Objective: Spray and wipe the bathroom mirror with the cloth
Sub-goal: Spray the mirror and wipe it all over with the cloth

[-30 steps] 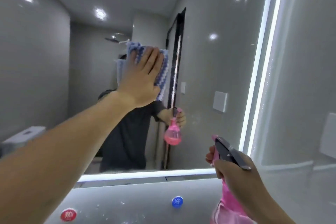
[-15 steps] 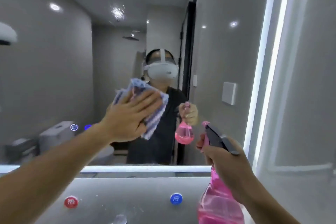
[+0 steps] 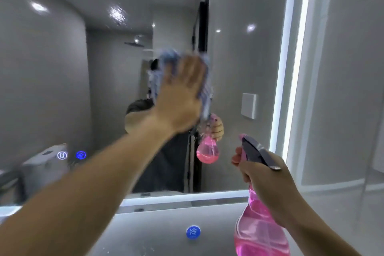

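Clearly the job sits in its wiping stage, judging by how things lie: the mirror point(image 3: 239, 64) fills most of the view, and above the pressing palm its glass shows a wet, rippled sheen around the reflected ceiling lights, so spraying looks at least partly done while that upper patch looks not yet wiped dry. To the left of the palm and below it the glass reads fairly clear, though blur makes streaks hard to judge. The left hand point(image 3: 180, 97) lies flat with fingers spread, pinning the blue-and-white cloth point(image 3: 205, 93) against the glass; the cloth shows only as a smeared fringe above and right of the fingers. Below and right of that, the right hand point(image 3: 268, 181) is wrapped closed around the neck of the pink spray bottle point(image 3: 257, 233), nozzle toward the mirror, liquid plentiful for further sprays. A blue round button point(image 3: 193, 232) sits lowest, left of the bottle.
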